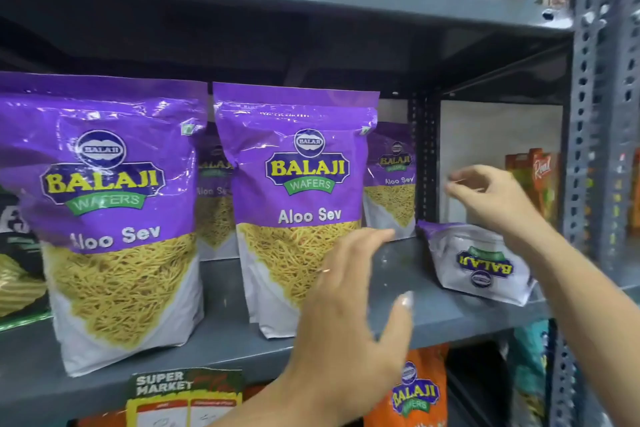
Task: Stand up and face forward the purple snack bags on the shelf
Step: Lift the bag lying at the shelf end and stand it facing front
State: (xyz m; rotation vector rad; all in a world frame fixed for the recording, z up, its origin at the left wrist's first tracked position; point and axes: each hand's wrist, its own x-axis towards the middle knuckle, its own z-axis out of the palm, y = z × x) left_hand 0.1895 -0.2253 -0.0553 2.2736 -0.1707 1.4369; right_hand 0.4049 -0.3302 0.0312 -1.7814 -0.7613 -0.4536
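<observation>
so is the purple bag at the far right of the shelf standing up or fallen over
Fallen over. The purple bag lies flat on the shelf, logo upside down, beneath the right hand.

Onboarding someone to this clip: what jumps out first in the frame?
Two big purple snack bags stand upright facing forward on the grey shelf, one at the left and one in the centre, with more standing behind. At the right, one purple bag lies toppled, its logo upside down. The right hand hovers just above it, fingers open, while the left hand reaches in front of the centre bag, empty.
</observation>
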